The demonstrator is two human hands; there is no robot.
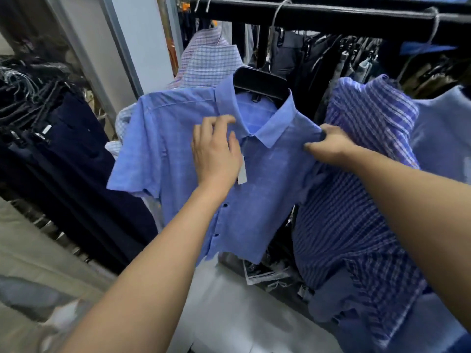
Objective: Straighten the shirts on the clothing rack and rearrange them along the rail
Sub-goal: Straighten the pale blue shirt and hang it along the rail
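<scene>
Blue cotton fills the middle of the head view: a short-sleeved blue shirt [265, 189] hangs from a black hanger [260, 84] whose wire hook reaches up to the black rail [331, 19] along the top edge. The left hand [216, 151] lies on the shirt's front just below the collar, fingers loosely spread and pressing the placket beside a white tag [242, 171] rather than gripping anything. The right hand [328, 146] is pinched closed on the shirt's shoulder seam, bunching the cloth there. Judging by the creased shoulder and the tilted body, this shirt is only partly straightened; its buttons look fastened lower down. Toward the rail's left end a pale checked shirt [209, 62] hangs behind, and to the right a purple striped shirt [356, 200] crowds against the blue one, touching it, with another light blue garment [441, 136] beyond. Spacing along the rail therefore seems still to be done. Room for sliding looks better leftward, where the rail shows only hook tops; rightward the hangers sit close. Dark trousers [76, 149] on a separate rack fill the left edge, well apart.
</scene>
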